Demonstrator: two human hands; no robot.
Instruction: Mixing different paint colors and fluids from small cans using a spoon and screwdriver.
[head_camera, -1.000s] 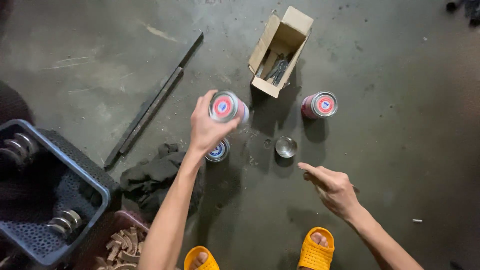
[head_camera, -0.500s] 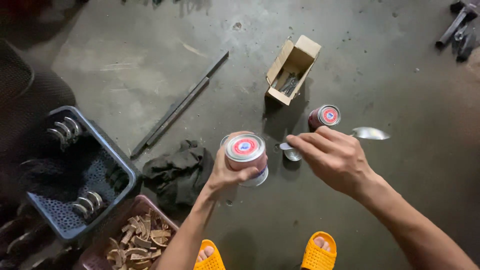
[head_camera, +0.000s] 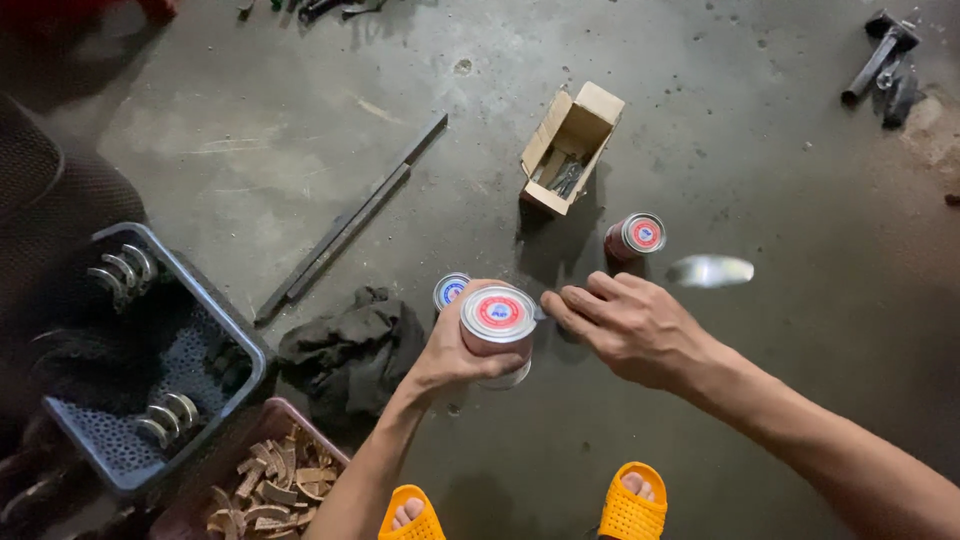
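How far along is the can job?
Done: one loose lid lies on the floor, seemingly already pried off. In hand: the left hand grips a lidded can; the right hand meets its rim, though any tool it holds is hidden. Left: that lid is still on, and a second can stands sealed.

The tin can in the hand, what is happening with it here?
A person holds a tin can with a red and white lid in the left hand, above a concrete floor. The right hand reaches its fingertips to the can's rim. Whether it holds a tool cannot be told. Two more cans, an open cardboard box and a dark rag are on the floor.
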